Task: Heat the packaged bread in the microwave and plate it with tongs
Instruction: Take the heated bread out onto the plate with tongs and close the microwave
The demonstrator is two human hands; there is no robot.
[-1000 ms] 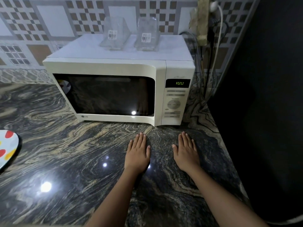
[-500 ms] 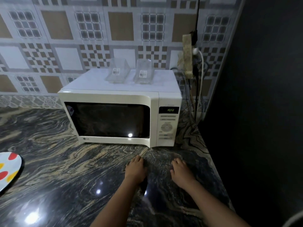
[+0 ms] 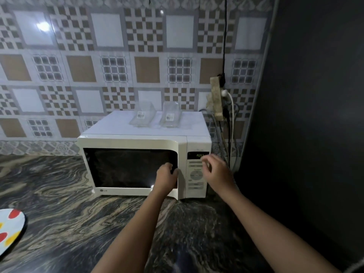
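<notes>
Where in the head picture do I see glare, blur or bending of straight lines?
Head view: lamp glare on the glossy patterned wall tiles; the right hand is motion-blurred before the white microwave; wide-angle lens bows the dark right wall.

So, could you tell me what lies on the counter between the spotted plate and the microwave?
Nothing: in the head view, only bare marbled counter stretches between the plate and the microwave.

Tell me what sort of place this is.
Most likely a home kitchen corner: a white microwave sits on a dark marbled stone counter against a patterned tiled wall, with a spotted plate at the counter's left edge.
</notes>
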